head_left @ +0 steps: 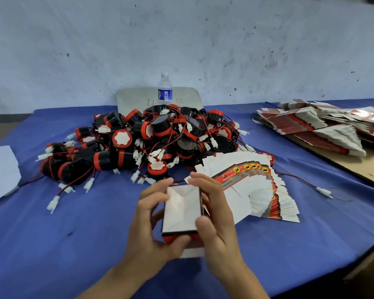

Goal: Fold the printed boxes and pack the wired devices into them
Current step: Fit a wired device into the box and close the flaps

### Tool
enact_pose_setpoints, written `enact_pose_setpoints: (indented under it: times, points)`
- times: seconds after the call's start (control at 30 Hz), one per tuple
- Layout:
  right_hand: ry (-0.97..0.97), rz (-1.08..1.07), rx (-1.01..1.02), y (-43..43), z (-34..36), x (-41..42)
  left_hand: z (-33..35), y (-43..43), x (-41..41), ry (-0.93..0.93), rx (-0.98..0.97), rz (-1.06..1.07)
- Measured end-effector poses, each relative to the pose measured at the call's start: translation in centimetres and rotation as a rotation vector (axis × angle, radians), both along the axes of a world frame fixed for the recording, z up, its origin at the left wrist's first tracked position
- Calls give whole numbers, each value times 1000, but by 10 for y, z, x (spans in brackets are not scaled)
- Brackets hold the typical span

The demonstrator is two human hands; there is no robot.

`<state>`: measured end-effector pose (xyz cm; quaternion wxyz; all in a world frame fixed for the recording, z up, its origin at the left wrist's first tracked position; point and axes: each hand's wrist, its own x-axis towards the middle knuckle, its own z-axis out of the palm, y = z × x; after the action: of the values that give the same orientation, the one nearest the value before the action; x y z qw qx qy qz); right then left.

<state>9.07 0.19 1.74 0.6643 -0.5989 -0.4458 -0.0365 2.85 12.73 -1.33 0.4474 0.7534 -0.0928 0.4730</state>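
I hold one printed box (183, 212) above the blue tablecloth (73, 234), its white folded end flaps facing me and a red and black printed side below. My left hand (151, 229) grips its left side and bottom edge. My right hand (214, 219) grips its right side, thumb on the lower right corner. Just behind my right hand a fanned stack of flat printed boxes (253, 190) lies on the cloth. A big pile of black and red wired devices (151, 139) with white connectors fills the table's middle.
A water bottle (165, 89) stands behind the pile, in front of a grey board (134, 98) leaning on the wall. More flat box stacks (315, 126) lie on cardboard at the right. White paper (0, 171) sits at the left edge. A rubber band (341, 194) lies right.
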Motion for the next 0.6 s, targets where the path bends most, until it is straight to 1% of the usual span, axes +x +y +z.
enact_pose_setpoints:
  times: [0.1, 0.17, 0.2, 0.27, 0.3, 0.33, 0.37, 0.4, 0.43, 0.53, 0.6]
  points:
    - [25, 84, -187, -3, -1, 5, 6, 4, -2, 32, -264, -16]
    - [71, 72, -284, -4, -1, 8, 8, 10, -3, 78, -396, -69]
    - [118, 48, -319, -4, -1, 8, 8, 14, -3, 113, -403, -48]
    - [316, 39, -408, -6, 5, 12, 6, 20, -1, 187, -370, 54]
    - [401, 48, -511, -9, 9, 15, 5, 21, 0, 220, -371, 113]
    - [442, 53, -645, -14, 15, 19, 6, 23, 2, 252, -356, 187]
    - [464, 67, -777, -19, 20, 23, 7, 26, 6, 277, -302, 265]
    - [487, 98, -873, -25, 25, 29, 12, 29, 14, 300, -192, 342]
    - [502, 128, -933, -30, 29, 33, 18, 34, 24, 325, -39, 396]
    - [501, 130, -1000, -34, 37, 39, 43, 47, 73, 410, 487, 469]
    - [502, 129, -1016, -33, 39, 39, 64, 56, 109, 538, 741, 527]
